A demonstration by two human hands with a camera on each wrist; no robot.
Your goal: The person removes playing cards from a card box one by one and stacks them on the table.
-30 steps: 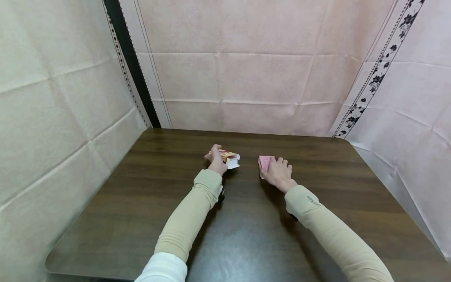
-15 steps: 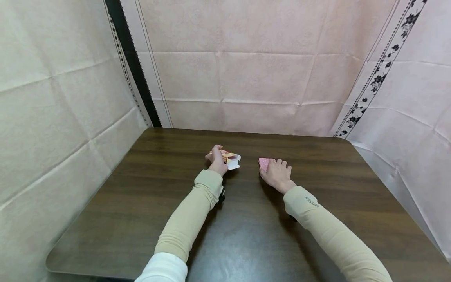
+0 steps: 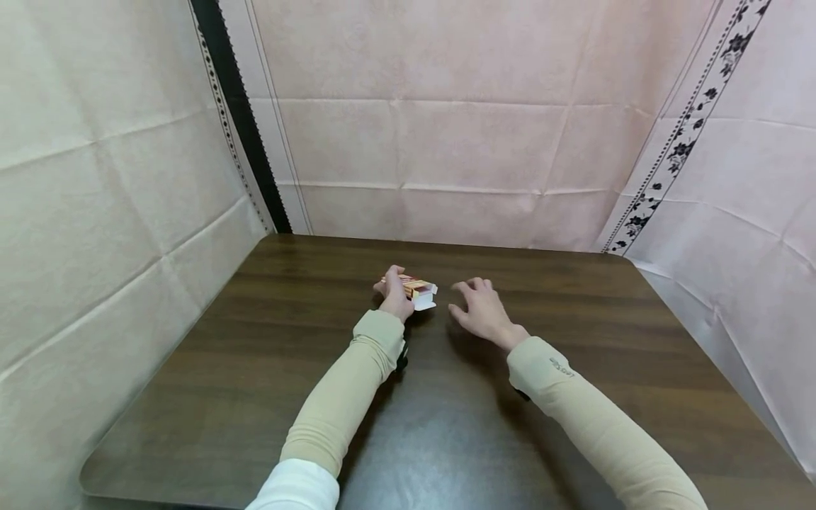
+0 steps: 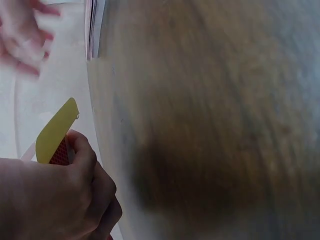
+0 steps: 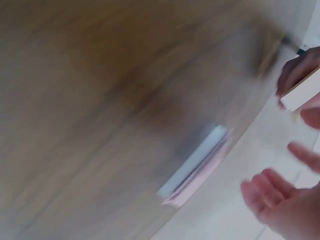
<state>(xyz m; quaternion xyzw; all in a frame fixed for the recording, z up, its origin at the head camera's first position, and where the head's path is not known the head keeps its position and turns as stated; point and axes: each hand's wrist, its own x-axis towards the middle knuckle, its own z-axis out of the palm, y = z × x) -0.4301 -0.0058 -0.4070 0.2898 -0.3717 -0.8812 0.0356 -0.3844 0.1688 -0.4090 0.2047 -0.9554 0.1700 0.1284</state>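
My left hand grips a small playing-card box, red and yellow with striped print, above the table. Its white end flaps stand open, facing right. In the left wrist view a yellow side of the box shows beyond the fingers. My right hand hovers to the right of the box, its fingers spread and relaxed, holding nothing. The deck of cards, pink-backed and stacked, lies on the table below that hand in the right wrist view, blurred. From the head view the right hand hides it.
Both hands are over the far half of a dark brown wooden table. Pale cloth sheets hang behind it and at both sides, with a black strip at the back left corner.
My right hand has come off the pink-backed deck of cards and moved left towards the box, its fingers opening. The left hand keeps holding the box in nearly the same place.
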